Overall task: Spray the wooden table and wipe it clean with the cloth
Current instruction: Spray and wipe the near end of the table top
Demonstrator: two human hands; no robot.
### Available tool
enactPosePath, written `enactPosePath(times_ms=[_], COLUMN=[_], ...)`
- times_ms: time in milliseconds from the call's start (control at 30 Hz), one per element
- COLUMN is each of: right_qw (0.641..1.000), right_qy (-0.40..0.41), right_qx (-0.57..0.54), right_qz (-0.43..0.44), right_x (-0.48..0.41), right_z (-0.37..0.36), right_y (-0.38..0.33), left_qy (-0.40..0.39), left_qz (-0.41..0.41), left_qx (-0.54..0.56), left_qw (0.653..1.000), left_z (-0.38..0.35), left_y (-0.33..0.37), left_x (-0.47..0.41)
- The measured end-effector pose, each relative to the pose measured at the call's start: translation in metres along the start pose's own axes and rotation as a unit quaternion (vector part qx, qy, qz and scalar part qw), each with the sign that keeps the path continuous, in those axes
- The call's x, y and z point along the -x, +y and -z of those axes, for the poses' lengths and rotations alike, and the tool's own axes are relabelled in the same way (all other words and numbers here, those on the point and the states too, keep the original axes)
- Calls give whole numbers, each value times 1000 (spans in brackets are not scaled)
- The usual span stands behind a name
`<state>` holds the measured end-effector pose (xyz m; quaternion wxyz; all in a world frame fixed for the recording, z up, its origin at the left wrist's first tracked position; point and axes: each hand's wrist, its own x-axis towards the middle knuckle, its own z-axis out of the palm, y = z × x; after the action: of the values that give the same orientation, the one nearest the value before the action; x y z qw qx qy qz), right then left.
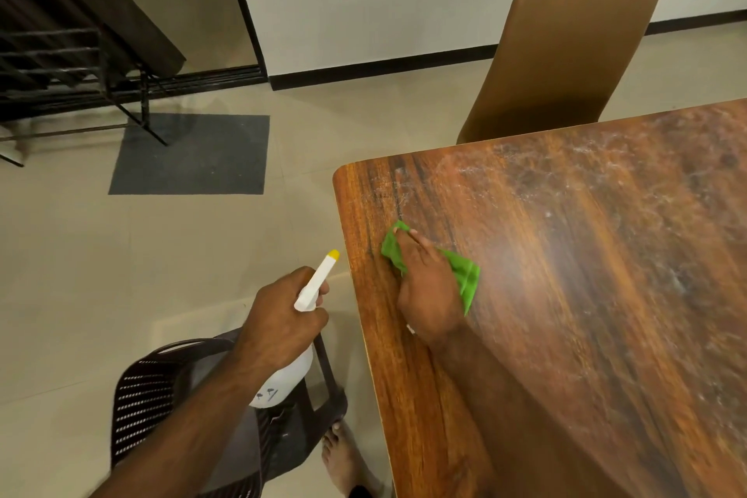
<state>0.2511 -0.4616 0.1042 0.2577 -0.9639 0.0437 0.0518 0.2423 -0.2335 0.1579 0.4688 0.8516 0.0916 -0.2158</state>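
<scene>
Left grip: your left grip point(283, 319) is curled round the neck of the spray bottle point(289, 378), with the fingers wrapped at the trigger head; it holds the bottle off the worktop, over the floor, lower centre of the frame.
Spray bottle: white body with a yellow nozzle tip point(334, 253); it is tilted, and the tip points up and right towards the worktop's near left edge without touching it.
Right grip: your right grip point(428, 287) lies flat with fingers stretched out, pressing down on the green cloth point(465, 275); nothing is pinched that you can make out.
Green cloth: it is bunched under your palm and fingers, showing on both sides of the hand, and lies on the worktop close to its left edge, centre of the frame.
Worktop: the wooden worktop point(566, 315) fills the right half of the frame, its rounded corner at centre; whitish streaks point(606, 166) cover the upper right part.
Chairs: a tan padded chair point(566, 53) stands at the worktop's far side; a dark perforated plastic chair point(153, 396) is under your left arm.
Floor: pale tiles point(81, 275), a grey mat point(194, 154) at upper left, and your bare foot point(343, 457) at the bottom beside the worktop.
</scene>
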Motion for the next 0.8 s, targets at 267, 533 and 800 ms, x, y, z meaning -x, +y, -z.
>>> enactPosePath(times_ms=[267,533,800], right_qw=[996,997,998], right_qy=[-1,-3,32], right_qx=[11,2,-12], right_qz=[88,81,58], right_x=[-13,-48,-71], right_z=[-21,-29,-37], right_y=[-18,-36,-50], left_qy=[8,15,19], left_qz=[6,13,16], left_qx=[-3,3,2], left_qw=[1000,1000,1000], left_z=[3,5,5], left_y=[-3,2,8], left_x=[-1,-11,-20])
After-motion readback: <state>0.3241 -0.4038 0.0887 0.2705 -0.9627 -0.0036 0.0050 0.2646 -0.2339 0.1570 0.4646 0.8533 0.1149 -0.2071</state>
